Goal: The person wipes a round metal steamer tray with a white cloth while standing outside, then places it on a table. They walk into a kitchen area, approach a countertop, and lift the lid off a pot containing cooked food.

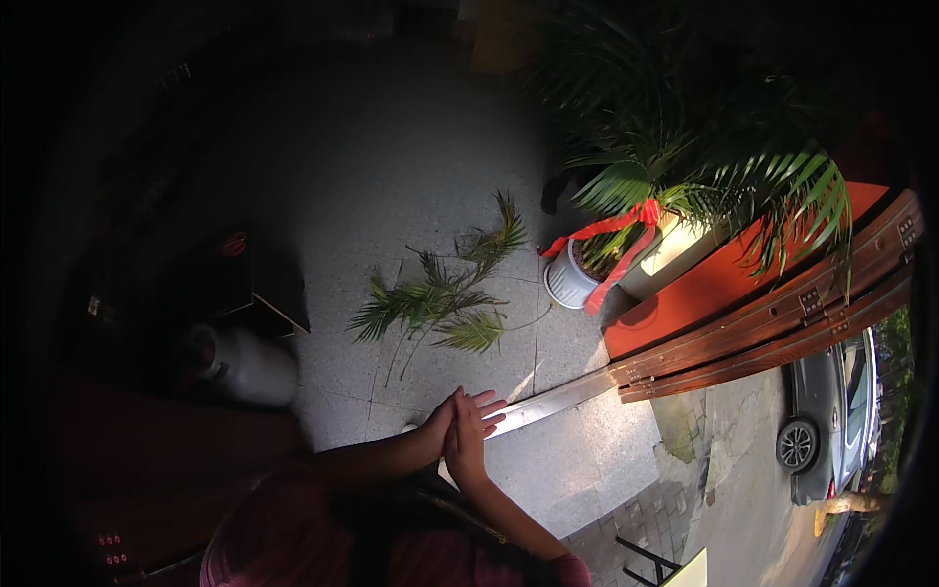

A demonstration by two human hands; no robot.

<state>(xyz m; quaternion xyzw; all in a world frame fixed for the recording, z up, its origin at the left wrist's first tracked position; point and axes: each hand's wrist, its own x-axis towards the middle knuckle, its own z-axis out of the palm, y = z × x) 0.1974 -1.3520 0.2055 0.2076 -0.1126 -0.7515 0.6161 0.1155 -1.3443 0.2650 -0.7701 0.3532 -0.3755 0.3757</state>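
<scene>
Both bare hands meet in front of my body, above the doorway floor. My left hand [436, 428] comes in from the left, and its spread fingertips show past the other hand. Against it, and overlapping it, lies my right hand [465, 442], with its fingers extended upwards; its inner side is partly hidden. No object shows in either hand. Beyond them, cut palm fronds [433, 301] lie on the speckled tile floor. A potted palm in a pale ribbed pot [568, 279], tied with a red ribbon [648, 213], stands to the upper right.
A metal threshold strip [546, 407] crosses the floor beside my hands. Folded wooden door panels [726, 337] stand at right, with a parked car [818, 418] outside. A pale gas cylinder [257, 367] and a dark box-like stand [275, 293] bearing red-handled scissors [233, 244] are at left.
</scene>
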